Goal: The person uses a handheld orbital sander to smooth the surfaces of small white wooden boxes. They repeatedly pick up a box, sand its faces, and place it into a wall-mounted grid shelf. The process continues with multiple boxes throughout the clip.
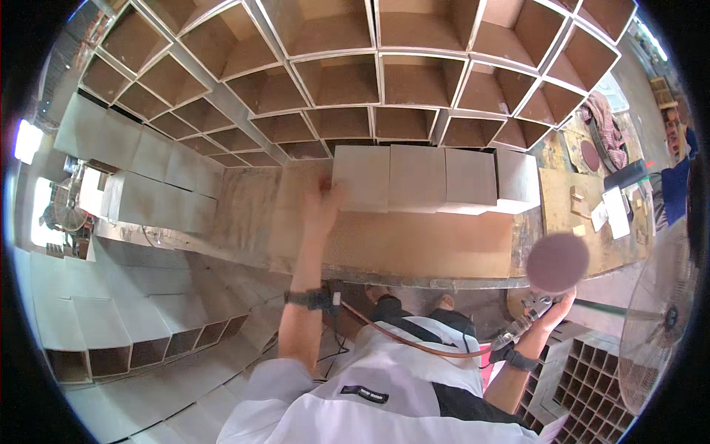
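Observation:
My right hand point(556, 311) grips an air-powered disc sander point(522, 323) by its metal body, out past the bench's front edge on the right. Its round, reddish-brown sanding disc point(558, 263) faces up toward me, and a brown air hose point(414, 348) runs from the tool across my front. Over the bench, my left hand point(323, 203) reaches to the left end of a row of pale box-like pieces point(418, 177). Motion blurs its fingers, so I cannot tell whether it touches the nearest piece.
Stacked open-fronted wooden boxes point(340, 81) rise behind the bench point(421, 240). More pale boxes stand left point(155, 200) and lower left point(118, 318). On the right are a cloth point(605, 122), small wood blocks point(579, 203) and a large caged fan point(665, 318).

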{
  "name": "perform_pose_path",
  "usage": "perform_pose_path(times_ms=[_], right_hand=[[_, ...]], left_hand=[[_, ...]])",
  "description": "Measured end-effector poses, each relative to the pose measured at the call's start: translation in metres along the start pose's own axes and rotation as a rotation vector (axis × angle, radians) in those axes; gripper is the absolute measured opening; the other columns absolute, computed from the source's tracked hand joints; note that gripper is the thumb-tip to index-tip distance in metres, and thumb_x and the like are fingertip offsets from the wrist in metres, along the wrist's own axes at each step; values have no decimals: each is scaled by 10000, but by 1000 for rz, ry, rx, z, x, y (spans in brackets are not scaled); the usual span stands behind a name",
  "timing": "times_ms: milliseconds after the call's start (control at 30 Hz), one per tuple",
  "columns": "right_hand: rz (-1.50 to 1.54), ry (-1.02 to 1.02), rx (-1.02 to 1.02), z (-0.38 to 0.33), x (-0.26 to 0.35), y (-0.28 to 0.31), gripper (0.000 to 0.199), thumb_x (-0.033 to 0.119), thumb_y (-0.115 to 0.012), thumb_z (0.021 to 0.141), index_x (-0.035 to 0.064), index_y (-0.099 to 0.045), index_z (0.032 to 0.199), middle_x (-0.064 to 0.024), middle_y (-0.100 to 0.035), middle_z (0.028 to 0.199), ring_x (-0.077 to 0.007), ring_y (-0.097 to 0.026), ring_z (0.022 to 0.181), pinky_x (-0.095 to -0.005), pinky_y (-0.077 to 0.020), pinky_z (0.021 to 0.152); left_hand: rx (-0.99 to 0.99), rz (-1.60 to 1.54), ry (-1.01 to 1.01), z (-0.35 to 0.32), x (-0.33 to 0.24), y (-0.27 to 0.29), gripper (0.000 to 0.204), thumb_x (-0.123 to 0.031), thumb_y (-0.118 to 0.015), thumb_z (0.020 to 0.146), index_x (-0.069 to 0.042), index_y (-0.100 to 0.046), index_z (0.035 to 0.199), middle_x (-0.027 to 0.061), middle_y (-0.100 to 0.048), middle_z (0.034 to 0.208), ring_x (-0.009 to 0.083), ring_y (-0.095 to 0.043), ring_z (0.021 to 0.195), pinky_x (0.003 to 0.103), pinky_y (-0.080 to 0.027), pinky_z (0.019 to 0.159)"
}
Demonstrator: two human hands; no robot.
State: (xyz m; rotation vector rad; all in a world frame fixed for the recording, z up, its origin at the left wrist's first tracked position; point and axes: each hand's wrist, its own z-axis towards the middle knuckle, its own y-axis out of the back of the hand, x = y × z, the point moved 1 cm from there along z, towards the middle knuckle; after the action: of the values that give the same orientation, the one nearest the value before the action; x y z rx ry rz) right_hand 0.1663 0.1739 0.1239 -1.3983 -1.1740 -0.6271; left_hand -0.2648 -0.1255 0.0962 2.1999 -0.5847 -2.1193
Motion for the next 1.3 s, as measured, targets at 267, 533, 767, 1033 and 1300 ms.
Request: perform_pose_path(times_ms=[267,533,767,1033,1300], right_hand=[[42,-103,103,14,-1,26,475,432,-502,993,15,-557,1211,-95,-612,1083,-216,-616,928,-360,-518,753],[25,-99,32,20,-1,24,509,460,-487,992,11,-548,1223,-91,-606,1100,-213,-605,961,-362,-500,808],[27,-92,98,15,8,35,520,450,-497,978,20,-523,1269,-104,-608,1126,-224,-610,990,-364,-509,822],[30,-126,132,17,10,58,527,451,-504,966,39,-500,1295,-108,-594,1157,-232,-613,984,-369,-525,796],[50,-63,-29,9,21,35,522,448,-490,966,46,-497,1300,-112,-587,1155,-239,-612,964,-384,-533,745]], left_hand=[[-141,-380,200,-22,38,28,396,-311,-684,919,-21,-605,1177,15,-606,1021,124,-560,893,271,-458,751],[19,-416,250,12,117,133,405,-312,-675,948,-33,-578,1225,56,-626,1112,152,-584,1016,327,-477,859],[127,932,-256,-18,-37,57,959,-614,-669,817,-42,-336,1511,239,-345,1544,372,-409,1364,472,-318,1129],[495,1233,-334,-13,-67,43,935,-427,-732,747,-113,-322,1525,231,-261,1574,415,-281,1443,461,-262,1184],[251,680,-347,-69,-104,-62,781,-232,-704,848,-88,-329,1518,260,-352,1521,403,-335,1419,447,-314,1159]])
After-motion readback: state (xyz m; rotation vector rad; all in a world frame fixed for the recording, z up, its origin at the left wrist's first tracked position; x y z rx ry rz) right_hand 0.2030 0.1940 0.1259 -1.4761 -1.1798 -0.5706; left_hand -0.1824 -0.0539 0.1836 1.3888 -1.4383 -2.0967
